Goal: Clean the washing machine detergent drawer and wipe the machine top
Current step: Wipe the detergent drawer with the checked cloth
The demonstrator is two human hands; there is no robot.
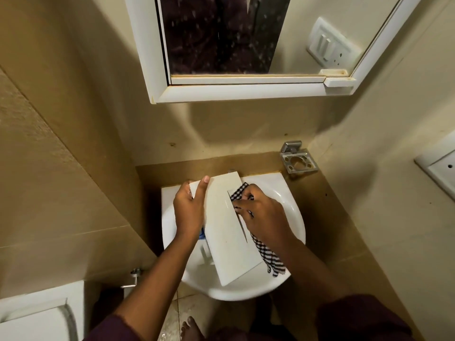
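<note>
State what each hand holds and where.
Left hand grips the detergent drawer by its far left edge; right hand presses a checked cloth along its right side.

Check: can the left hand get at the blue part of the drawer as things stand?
Probably yes. The left hand grips the drawer's left edge, and the blue part sits just below its wrist, uncovered. It would have to let go first.

I see the drawer point(226, 225): smooth white plastic, a bit shiny | cloth point(268, 257): soft woven fabric with dark and white checks | sink point(290, 212): shiny, smooth white | holder point(298, 161) on wall: shiny metal | wall tiles point(61, 143): dull tan, a little rough
</note>
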